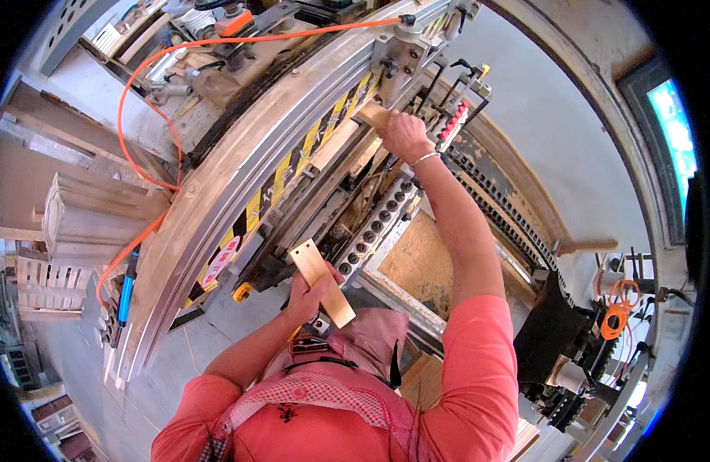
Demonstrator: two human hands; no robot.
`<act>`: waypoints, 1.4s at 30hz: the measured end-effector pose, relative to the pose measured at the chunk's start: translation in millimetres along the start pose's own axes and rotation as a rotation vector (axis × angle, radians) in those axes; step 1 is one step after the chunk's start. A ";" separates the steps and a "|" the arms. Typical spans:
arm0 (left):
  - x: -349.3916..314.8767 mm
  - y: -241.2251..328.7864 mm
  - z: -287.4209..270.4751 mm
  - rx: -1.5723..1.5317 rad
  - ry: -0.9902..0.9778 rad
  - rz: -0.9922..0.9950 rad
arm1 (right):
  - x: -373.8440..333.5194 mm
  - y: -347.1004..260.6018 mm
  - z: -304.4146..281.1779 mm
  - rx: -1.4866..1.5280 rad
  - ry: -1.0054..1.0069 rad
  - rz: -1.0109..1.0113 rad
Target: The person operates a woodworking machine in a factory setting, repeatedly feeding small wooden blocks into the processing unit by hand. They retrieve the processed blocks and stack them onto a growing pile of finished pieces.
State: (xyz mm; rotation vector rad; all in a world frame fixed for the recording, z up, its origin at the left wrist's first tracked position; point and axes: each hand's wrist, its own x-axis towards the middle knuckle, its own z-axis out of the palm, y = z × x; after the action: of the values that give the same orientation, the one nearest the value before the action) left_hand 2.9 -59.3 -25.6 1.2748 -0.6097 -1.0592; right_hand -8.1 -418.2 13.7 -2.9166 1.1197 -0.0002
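Note:
My left hand (305, 299) is closed around a short flat wooden board (324, 281) in front of my apron. Two small dark holes show at the board's far end. Stretched out far ahead, my right hand (406, 138) grips the end of another wooden piece (373, 115) at the machine, beside the striped guard rail. Its fingers are partly hidden behind the back of the hand. Just left of that piece, a pale wooden strip (335, 145) lies along the yellow and black striped tape (297, 154).
A long curved-looking beam (216, 165) runs along the machine's left side, with an orange hose (121, 115) over it. A row of round black fittings (376, 225) lies below my right arm. A lit screen (673, 131) stands at the right. A blue air gun (127, 291) hangs at the left.

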 end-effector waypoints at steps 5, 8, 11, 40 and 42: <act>0.8 -6.5 -5.5 0.082 -0.042 0.029 | 1.7 1.0 -2.8 -0.002 -0.025 -0.013; 0.7 -4.3 -4.1 0.044 -0.054 0.029 | 3.7 1.9 -4.0 -0.038 -0.033 -0.073; -2.2 9.6 1.3 0.027 -0.020 -0.013 | 2.0 -0.7 -6.4 -0.027 -0.025 -0.056; -174.5 36.9 -206.7 0.005 0.937 -0.182 | -0.5 -13.2 -10.5 -0.209 0.033 -0.067; -163.3 43.7 -238.0 -0.683 1.102 0.243 | 6.8 -6.7 -5.5 -0.206 0.033 -0.122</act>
State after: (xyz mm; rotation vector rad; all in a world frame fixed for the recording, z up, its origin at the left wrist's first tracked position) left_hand 149.3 192.8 -10.8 0.9342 0.4152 -0.1956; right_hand 1.4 -417.9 19.2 -3.1736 0.9996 0.0699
